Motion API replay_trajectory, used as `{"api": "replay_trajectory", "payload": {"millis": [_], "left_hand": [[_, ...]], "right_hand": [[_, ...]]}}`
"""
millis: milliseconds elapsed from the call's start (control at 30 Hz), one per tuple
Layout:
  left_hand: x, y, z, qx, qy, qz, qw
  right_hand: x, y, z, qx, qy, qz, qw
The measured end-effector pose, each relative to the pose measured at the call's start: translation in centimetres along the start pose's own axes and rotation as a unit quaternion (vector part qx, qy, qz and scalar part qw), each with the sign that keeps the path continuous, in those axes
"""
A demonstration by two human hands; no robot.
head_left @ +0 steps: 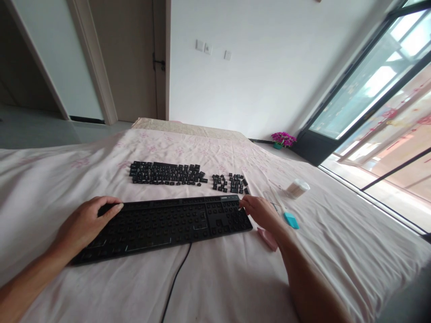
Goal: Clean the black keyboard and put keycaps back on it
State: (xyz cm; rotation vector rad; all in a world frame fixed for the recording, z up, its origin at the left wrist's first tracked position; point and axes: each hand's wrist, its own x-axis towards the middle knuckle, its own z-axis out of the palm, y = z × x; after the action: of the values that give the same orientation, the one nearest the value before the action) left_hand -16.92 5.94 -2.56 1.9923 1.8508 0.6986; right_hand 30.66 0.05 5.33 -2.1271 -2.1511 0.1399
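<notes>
A black keyboard [161, 222] with its keycaps off lies across the bed, its cable [175, 279] running toward me. My left hand [90, 223] holds its left end, thumb over the top edge and the other fingers partly hidden. At the upper right corner, my right hand [258, 209] grips the keyboard with its fingers bent round the edge. Beyond the keyboard lie the loose black keycaps, a large group [164, 174] on the left and a smaller group [232, 183] on the right.
Right of my right hand lie a brush with a blue head [291, 220] and a clear tub of cotton swabs [297, 188]. A pink cloth-like piece [267, 239] is partly under my right forearm. The bedsheet [215, 287] is wrinkled. Purple flowers [283, 139] stand past the bed.
</notes>
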Motion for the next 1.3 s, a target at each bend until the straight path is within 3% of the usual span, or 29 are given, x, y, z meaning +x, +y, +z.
{"api": "replay_trajectory", "payload": {"millis": [167,267,400,700,867,1033,1300], "left_hand": [[0.0,0.1,0.0,0.000,0.000,0.000,1.000],[0.0,0.1,0.0,0.001,0.002,-0.003,1.000],[0.0,0.0,0.0,0.004,-0.001,-0.003,1.000],[-0.1,0.0,0.0,0.001,0.002,-0.004,1.000],[0.0,0.0,0.0,0.006,0.004,0.001,1.000],[0.1,-0.2,0.1,0.008,0.010,0.005,1.000],[0.0,0.1,-0.1,0.010,0.007,0.004,1.000]], "right_hand": [[0.4,-1.1,1.0,0.101,0.041,-0.017,0.994],[0.6,-2.0,1.8,0.135,0.033,-0.025,0.990],[0.8,-2.1,2.1,0.093,0.033,-0.014,0.995],[0.6,0.5,1.1,-0.065,0.054,0.057,0.995],[0.5,-0.4,1.0,0.009,0.063,0.036,0.997],[0.2,-2.2,1.4,0.152,-0.005,-0.037,0.988],[0.0,-1.7,1.0,0.042,0.007,-0.008,0.999]]}}
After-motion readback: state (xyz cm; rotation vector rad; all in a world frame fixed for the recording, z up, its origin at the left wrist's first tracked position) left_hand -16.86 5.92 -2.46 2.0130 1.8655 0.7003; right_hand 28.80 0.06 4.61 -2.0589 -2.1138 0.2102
